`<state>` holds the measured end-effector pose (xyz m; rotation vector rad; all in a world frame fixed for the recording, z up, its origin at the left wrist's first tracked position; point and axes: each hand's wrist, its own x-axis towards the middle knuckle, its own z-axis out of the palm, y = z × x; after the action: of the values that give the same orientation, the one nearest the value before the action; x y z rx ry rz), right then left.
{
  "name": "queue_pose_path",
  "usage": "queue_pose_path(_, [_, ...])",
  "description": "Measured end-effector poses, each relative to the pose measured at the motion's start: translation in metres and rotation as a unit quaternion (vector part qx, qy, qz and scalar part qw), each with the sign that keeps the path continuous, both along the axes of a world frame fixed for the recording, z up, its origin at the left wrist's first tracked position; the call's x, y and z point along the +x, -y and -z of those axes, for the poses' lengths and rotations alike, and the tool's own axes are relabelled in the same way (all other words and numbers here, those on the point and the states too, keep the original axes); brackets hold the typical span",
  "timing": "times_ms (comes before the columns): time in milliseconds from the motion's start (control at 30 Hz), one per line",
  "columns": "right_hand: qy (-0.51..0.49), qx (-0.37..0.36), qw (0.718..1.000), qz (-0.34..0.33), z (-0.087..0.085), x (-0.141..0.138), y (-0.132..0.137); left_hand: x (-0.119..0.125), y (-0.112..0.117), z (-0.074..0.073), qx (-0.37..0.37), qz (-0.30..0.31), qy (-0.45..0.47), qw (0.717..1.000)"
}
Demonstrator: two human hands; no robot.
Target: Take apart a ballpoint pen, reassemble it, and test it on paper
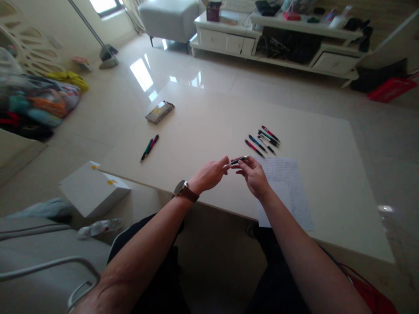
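Note:
A dark pen point(240, 160) with a bright tip and a reddish strip beside it is held above the table point(196, 131). Its right part is pinched between the thumb and fingers of my right hand point(254, 175). My left hand point(212, 174), with a watch on the wrist, is closed at the pen's other end; its fingertips partly hide that end. Just beyond my right hand lie several pens, among them a red pen point(254, 148) and a blue pen point(258, 143). Beneath my right forearm is a sheet of written paper point(299, 196), with a plainer white piece on it.
A green pen point(146, 149) and a purple pen point(153, 143) lie together at the table's left, near a flat box point(160, 112). A white box point(94, 187) and a plastic bottle point(100, 227) are off the table's left front edge. A white cabinet point(225, 41) stands across the floor.

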<state>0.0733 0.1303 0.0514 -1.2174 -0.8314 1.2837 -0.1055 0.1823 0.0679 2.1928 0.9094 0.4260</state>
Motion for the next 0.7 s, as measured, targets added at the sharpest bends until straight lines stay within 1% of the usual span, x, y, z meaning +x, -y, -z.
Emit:
queue_pose_path(67, [-0.010, 0.000, 1.000, -0.010, 0.0000, -0.0027, 0.0007, -0.0009, -0.0010, 0.0012, 0.024, -0.001, 0.006, 1.000])
queue_pose_path(133, [-0.001, 0.002, 1.000, -0.014, 0.0004, -0.0049, 0.0010, -0.0012, -0.0015, 0.0013, 0.042, -0.016, 0.014, 0.999])
queue_pose_path(267, [0.015, -0.003, 1.000, -0.006, 0.0003, -0.0066, 0.0001, -0.0002, 0.0005, -0.0006, 0.008, -0.050, 0.030, 0.998])
queue_pose_path(367, [0.013, -0.010, 1.000, -0.006, -0.0002, -0.0067, -0.0009, 0.0007, 0.0016, -0.0011, 0.001, -0.042, 0.029, 0.999])
queue_pose_path(567, [0.025, -0.013, 1.000, -0.007, 0.0025, -0.0070, -0.0022, 0.0006, -0.0039, 0.0051, 0.034, -0.052, 0.027, 0.998])
queue_pose_path(633, [0.034, -0.010, 0.999, -0.011, 0.0026, -0.0073, -0.0019, 0.0002, -0.0044, 0.0069, 0.027, -0.044, 0.030, 0.998])
queue_pose_path(700, [0.035, -0.008, 0.999, -0.014, 0.0019, -0.0079, -0.0015, 0.0000, -0.0029, 0.0069, 0.003, -0.037, 0.024, 0.999])
